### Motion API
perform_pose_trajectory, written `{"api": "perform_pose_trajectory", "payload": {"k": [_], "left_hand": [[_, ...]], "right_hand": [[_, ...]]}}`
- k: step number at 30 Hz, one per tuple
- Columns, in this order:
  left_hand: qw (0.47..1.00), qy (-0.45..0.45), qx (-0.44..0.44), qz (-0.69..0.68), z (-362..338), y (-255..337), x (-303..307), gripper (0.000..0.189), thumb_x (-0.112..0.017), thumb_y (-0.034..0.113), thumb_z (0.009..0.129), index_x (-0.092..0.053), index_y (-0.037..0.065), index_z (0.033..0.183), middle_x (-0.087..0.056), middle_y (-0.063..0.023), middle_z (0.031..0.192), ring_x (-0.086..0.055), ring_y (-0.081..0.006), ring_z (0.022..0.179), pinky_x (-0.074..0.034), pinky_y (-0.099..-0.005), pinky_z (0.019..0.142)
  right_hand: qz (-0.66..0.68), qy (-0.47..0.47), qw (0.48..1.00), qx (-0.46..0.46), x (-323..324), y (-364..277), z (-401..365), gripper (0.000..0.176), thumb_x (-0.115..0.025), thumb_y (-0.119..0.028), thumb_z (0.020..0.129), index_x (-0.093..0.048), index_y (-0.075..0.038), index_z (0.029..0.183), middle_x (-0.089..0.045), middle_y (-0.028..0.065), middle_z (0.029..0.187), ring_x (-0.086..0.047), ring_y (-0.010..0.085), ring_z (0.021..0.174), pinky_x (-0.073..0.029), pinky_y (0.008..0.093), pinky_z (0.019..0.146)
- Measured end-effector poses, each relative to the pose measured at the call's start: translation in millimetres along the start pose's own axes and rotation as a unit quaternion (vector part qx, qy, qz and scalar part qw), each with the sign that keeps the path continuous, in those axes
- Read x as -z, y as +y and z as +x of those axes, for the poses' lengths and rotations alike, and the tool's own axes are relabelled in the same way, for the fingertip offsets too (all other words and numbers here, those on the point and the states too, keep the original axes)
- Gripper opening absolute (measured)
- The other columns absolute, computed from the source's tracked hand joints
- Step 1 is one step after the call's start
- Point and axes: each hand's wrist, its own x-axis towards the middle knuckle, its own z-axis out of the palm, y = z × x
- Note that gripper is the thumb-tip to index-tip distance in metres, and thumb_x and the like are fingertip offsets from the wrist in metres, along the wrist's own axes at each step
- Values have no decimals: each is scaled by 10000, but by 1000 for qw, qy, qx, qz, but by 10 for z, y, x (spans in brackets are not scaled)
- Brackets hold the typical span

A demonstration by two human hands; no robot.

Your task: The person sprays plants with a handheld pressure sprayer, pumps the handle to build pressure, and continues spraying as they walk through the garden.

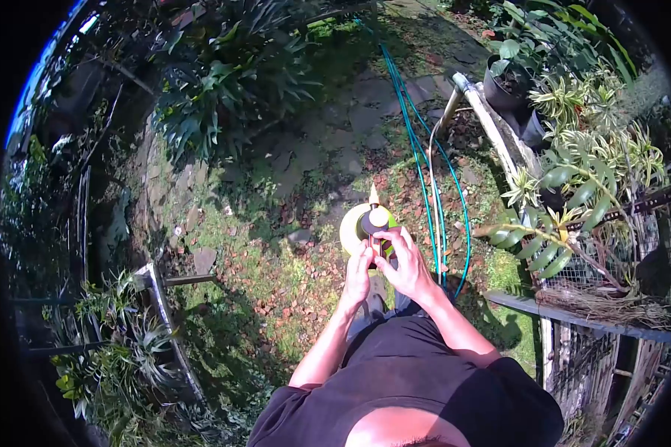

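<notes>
A yellow-green pump sprayer (351, 229) with a dark top is in front of my body, seen from above. Its pale yellow nozzle points away from me, and a round yellow knob sits by the dark part. My left hand (358, 275) has its fingers closed at the near side of the sprayer's top. From the right, my right hand (408, 268) curls its fingers over the same dark part, its thumb close to the left fingertips. The fingers hide the handle and part of the body, so the exact grip is hard to see.
Teal hoses (417, 145) run along the ground to the right. A wooden rail (492, 134), a potted plant (505, 83) and a plank shelf (585, 316) stand on the right. Leafy plants (227, 104) grow at upper left; a wooden frame (168, 320) stands at lower left.
</notes>
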Motion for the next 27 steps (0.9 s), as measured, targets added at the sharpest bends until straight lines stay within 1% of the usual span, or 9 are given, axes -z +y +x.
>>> {"api": "perform_pose_trajectory", "payload": {"k": [4, 5, 8, 10, 12, 17, 21, 26, 27], "left_hand": [[999, -9, -3, 46, 1268, 131, 39, 371, -426, 243, 1040, -525, -38, 1261, -598, -82, 1166, -534, -151, 1063, -435, -299, 939], [997, 37, -12, 72, 1605, -28, 55, 366, -421, 231, 1045, -524, -26, 1284, -603, -80, 1166, -541, -139, 1068, -433, -292, 957], [999, 14, -3, 50, 2583, 153, -34, 344, -427, 198, 1053, -520, -17, 1306, -608, -68, 1152, -552, -140, 1055, -436, -288, 961], [997, -6, 24, 79, 3161, 282, -78, 448, -411, 292, 1062, -471, -26, 1371, -596, -92, 1247, -556, -152, 1132, -434, -308, 999], [996, -37, 65, 57, 3748, 460, -142, 415, -425, 247, 1061, -473, -33, 1363, -591, -93, 1253, -547, -140, 1145, -432, -291, 998], [996, -70, 7, 57, 5271, 545, -352, 370, -425, 201, 1059, -496, -18, 1349, -602, -65, 1223, -557, -115, 1099, -442, -269, 963], [989, -139, -5, 57, 6548, 681, -502, 265, -443, 141, 1043, -532, -14, 1238, -598, -29, 1039, -521, -78, 906, -450, -246, 834], [967, -238, -12, 91, 8194, 832, -679, 203, -461, 146, 1031, -549, 12, 1155, -569, -10, 961, -504, -89, 846, -445, -258, 738], [964, -249, -2, 97, 8489, 923, -734, 200, -466, 144, 1028, -552, 7, 1146, -569, -12, 934, -497, -91, 828, -441, -260, 726]], "right_hand": [[46, -28, 998, -28, 84, 630, 1134, 437, -698, -79, 829, -507, -49, 1221, -540, 193, 1174, -593, 392, 1097, -501, 457, 930], [51, -29, 998, -30, 105, 793, 1401, 442, -701, -74, 824, -507, -49, 1220, -540, 193, 1173, -592, 392, 1101, -503, 455, 932], [64, -33, 997, -12, 298, 1286, 2332, 448, -711, -85, 817, -505, -52, 1213, -538, 189, 1189, -591, 398, 1103, -506, 450, 930], [50, -41, 998, -26, 528, 1443, 2899, 445, -713, -93, 819, -505, -57, 1211, -537, 186, 1197, -591, 396, 1104, -506, 449, 932], [48, -45, 997, -48, 759, 1568, 3400, 428, -708, -98, 829, -506, -67, 1206, -535, 180, 1210, -596, 386, 1104, -505, 456, 928], [60, -14, 994, -88, 1150, 2090, 4625, 414, -700, -116, 845, -501, -52, 1203, -588, 194, 1153, -617, 369, 1078, -510, 454, 902], [8, 25, 996, -84, 1361, 2622, 5571, 398, -695, -110, 845, -501, -27, 1183, -615, 195, 1136, -630, 393, 1027, -514, 449, 873], [-4, 74, 987, -144, 1621, 3366, 6782, 456, -697, -93, 837, -472, -22, 1228, -617, 201, 1158, -614, 411, 1074, -508, 459, 895], [30, 86, 981, -170, 1704, 3362, 7030, 443, -674, -32, 845, -466, -8, 1235, -641, 177, 1127, -676, 307, 1033, -532, 417, 900]]}}
